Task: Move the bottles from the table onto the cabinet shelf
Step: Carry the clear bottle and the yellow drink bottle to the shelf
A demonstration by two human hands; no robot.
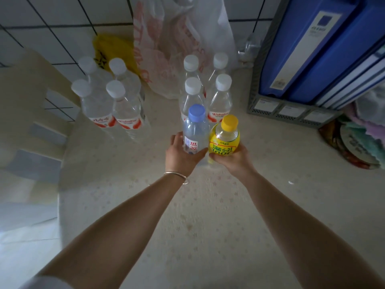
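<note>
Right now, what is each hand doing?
Left hand: grips the blue-capped bottle.
Right hand: grips the yellow bottle.

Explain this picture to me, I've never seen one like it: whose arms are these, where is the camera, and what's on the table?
There is no machine here. The camera sits on a person's head, looking down at their own bare arms. The left hand grips a clear plastic bottle with a blue cap; the right hand grips a yellow-labelled bottle with a yellow cap. Behind them on the pale speckled table stand two groups of four clear white-capped water bottles, left and centre. Farther back lie plastic bags; at right, blue binders in a grey rack.
</note>
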